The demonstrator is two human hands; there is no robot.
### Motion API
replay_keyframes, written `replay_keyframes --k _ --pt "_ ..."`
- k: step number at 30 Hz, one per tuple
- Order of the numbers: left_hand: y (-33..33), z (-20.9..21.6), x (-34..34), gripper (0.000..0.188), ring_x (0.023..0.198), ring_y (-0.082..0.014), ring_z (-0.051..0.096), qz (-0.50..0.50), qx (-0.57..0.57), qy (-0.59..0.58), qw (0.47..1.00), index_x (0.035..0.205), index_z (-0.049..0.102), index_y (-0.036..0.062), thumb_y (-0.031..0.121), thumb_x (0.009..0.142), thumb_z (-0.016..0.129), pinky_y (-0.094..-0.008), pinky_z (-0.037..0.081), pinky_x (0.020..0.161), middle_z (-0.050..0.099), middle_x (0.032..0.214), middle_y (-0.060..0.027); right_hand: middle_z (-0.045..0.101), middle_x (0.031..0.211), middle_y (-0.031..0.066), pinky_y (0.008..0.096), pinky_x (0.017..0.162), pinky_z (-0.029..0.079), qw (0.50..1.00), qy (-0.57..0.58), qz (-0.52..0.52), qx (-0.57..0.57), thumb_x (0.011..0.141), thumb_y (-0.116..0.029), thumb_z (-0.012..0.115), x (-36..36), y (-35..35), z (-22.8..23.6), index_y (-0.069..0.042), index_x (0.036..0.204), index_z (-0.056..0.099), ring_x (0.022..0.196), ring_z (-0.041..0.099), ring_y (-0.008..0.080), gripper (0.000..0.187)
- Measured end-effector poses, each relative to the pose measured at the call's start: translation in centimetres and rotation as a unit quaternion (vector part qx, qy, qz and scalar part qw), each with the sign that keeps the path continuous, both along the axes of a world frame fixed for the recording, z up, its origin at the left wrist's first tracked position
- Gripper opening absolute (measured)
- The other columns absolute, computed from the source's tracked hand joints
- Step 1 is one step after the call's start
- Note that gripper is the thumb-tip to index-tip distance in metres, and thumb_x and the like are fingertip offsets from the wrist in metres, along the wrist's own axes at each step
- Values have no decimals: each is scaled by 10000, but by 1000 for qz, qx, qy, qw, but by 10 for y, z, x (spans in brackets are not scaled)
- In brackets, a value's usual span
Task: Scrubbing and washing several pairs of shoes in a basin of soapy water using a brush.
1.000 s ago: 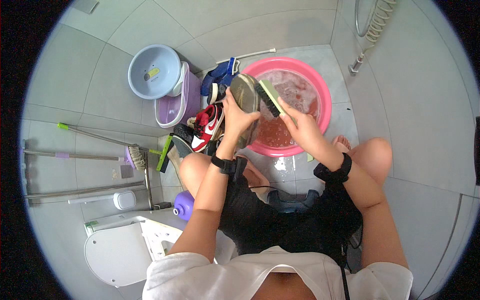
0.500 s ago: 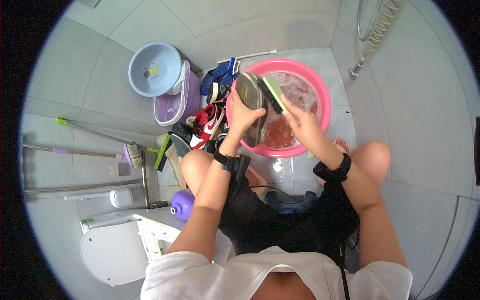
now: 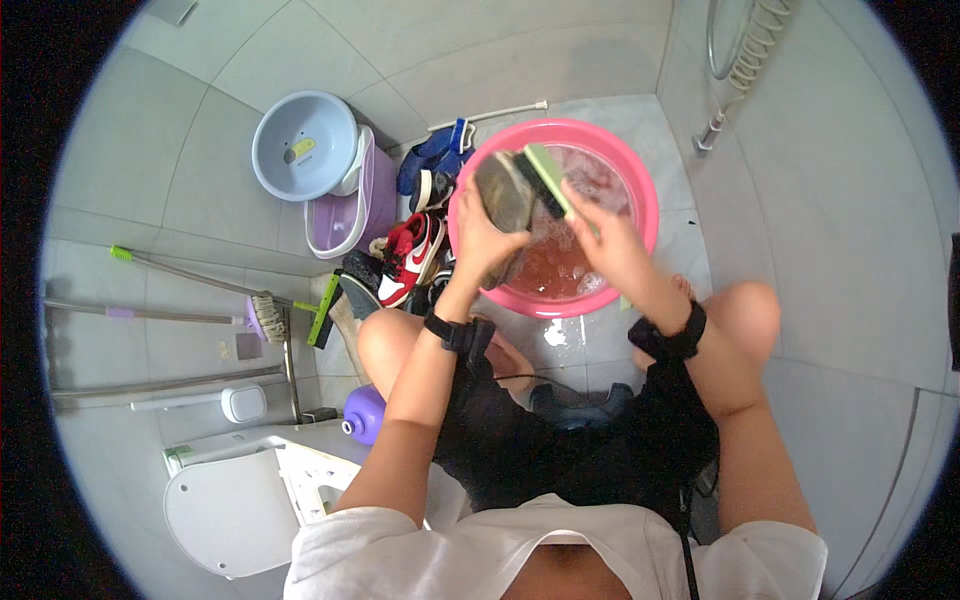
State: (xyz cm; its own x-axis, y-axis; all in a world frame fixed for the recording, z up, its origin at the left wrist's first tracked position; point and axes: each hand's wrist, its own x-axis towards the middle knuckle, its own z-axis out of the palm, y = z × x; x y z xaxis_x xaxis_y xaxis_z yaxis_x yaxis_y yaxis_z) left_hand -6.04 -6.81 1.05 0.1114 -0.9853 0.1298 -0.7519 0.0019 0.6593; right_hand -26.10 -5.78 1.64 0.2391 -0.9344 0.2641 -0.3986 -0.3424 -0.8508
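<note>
My left hand (image 3: 485,238) grips a shoe (image 3: 503,192) around its middle, its dark worn sole facing up, over the left side of a pink basin (image 3: 646,210). In my right hand (image 3: 605,235) is a scrub brush (image 3: 547,178) with a light green back and dark bristles. The bristles lie against or very near the shoe's right edge; the exact contact is blurred. Below them, reddish, foamy water (image 3: 560,262) fills the basin. My fingers hide part of the brush handle.
Left of the basin lie a red-and-white sneaker (image 3: 409,262), several dark shoes and blue slippers (image 3: 432,160). A light blue basin (image 3: 330,170) rests on a purple bucket (image 3: 372,215). A purple bottle (image 3: 366,413) stands by my left knee. A hose (image 3: 755,60) hangs at the right wall.
The shoe has tilted, and its sole appears shorter and blurred. The brush has shifted slightly up along the shoe's edge, and both hands keep their grips.
</note>
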Motion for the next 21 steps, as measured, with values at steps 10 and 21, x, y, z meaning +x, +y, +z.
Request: replay_keyframes --k 10,21 --pt "17 -12 -24 1130 1213 -396 332 -78 -8 48 996 1359 99 -49 191 469 754 -390 295 1027 332 1267 -283 574 683 230 444 544 453 998 17 -53 -27 869 -213 521 -1 -2 7 -209 1284 445 616 582 387 422" --pt "-19 -13 16 845 1048 -267 508 11 0 290 957 1249 329 7 98 510 728 -337 404 903 506 1145 -163 576 680 203 449 534 455 993 114 20 -17 856 -199 534 12 45 2 -232 1313 405 590 580 365 476"
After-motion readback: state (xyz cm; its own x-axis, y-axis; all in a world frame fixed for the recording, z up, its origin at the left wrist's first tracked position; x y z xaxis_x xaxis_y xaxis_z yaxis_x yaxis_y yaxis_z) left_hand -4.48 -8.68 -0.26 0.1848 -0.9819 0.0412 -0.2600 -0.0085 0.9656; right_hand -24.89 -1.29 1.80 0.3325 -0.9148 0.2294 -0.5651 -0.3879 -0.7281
